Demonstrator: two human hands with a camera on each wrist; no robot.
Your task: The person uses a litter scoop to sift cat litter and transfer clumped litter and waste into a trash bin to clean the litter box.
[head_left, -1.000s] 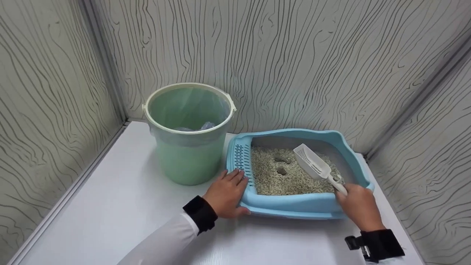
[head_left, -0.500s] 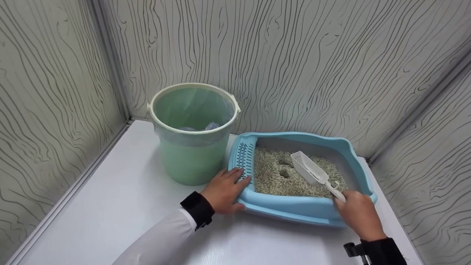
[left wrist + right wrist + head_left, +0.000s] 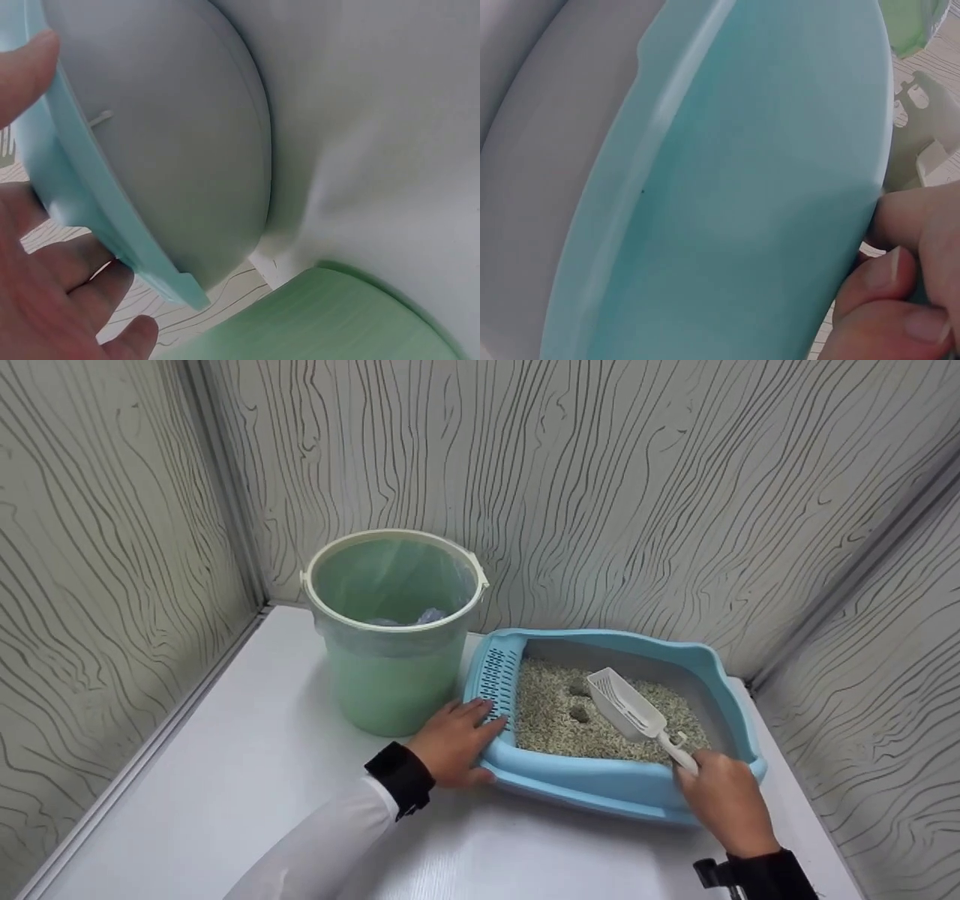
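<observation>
A light-blue litter box point(image 3: 600, 784) with a grey lower part holds tan cat litter point(image 3: 547, 735) marked by dark hollows. My left hand point(image 3: 454, 742) rests on its left near corner, fingers spread over the slotted ledge point(image 3: 496, 679) and thumb at the front rim. The left wrist view shows that thumb point(image 3: 30, 71) lying on the blue rim, fingers relaxed. My right hand point(image 3: 724, 799) grips the handle of a white slotted litter scoop point(image 3: 626, 705) at the front right rim. The scoop's pan overlaps the litter in the head view. In the right wrist view, curled fingers point(image 3: 885, 300) sit beside the blue wall.
A green bucket point(image 3: 397, 682) with a pale rim and a clear bag lining stands left of the litter box, close to it. Both stand on a white table point(image 3: 225, 780). Wood-grain patterned walls point(image 3: 585, 495) enclose the back and both sides.
The litter box has turned slightly, its right end coming nearer. The scoop has shifted a little left and lower, still held by my right hand. My left hand stays on the corner.
</observation>
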